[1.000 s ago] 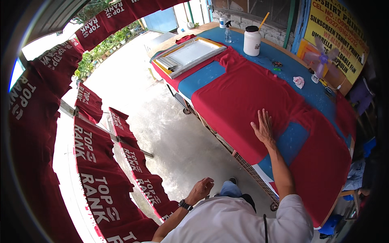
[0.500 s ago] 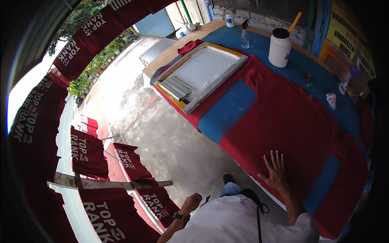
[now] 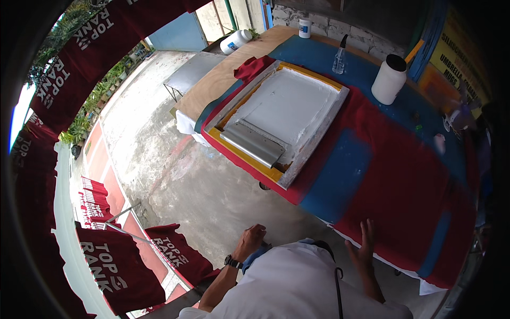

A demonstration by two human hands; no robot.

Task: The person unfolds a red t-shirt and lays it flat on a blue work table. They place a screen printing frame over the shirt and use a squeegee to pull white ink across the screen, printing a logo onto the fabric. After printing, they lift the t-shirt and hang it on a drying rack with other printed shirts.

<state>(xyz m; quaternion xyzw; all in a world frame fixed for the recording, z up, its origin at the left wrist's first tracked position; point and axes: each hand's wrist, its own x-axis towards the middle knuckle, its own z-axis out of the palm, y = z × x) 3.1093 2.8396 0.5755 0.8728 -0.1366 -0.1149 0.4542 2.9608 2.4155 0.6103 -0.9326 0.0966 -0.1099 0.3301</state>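
Observation:
My right hand (image 3: 363, 249), fingers apart, is at the near edge of the table beside a dark red shirt (image 3: 396, 191); it holds nothing. Over the floor to the left, my left hand (image 3: 251, 240) hangs with its fingers curled in and nothing visible in it. A dark watch (image 3: 232, 261) is on that wrist. Ahead of both hands, a silkscreen frame (image 3: 319, 138) rests on red cloth. A wide metal squeegee (image 3: 254, 142) lies inside its near left end, on the white-smeared mesh (image 3: 289, 101).
On the blue-topped table (image 3: 340, 167) stand a white jar with a black lid (image 3: 389, 80), a spray bottle (image 3: 339, 58) and a small white tub (image 3: 304, 28). A white container (image 3: 236, 41) lies beyond the table. Printed red shirts (image 3: 119, 268) hang at left.
My right hand has drawn back from the red shirt to the table edge. My view has shifted, bringing the screen frame nearer. The left hand stays curled.

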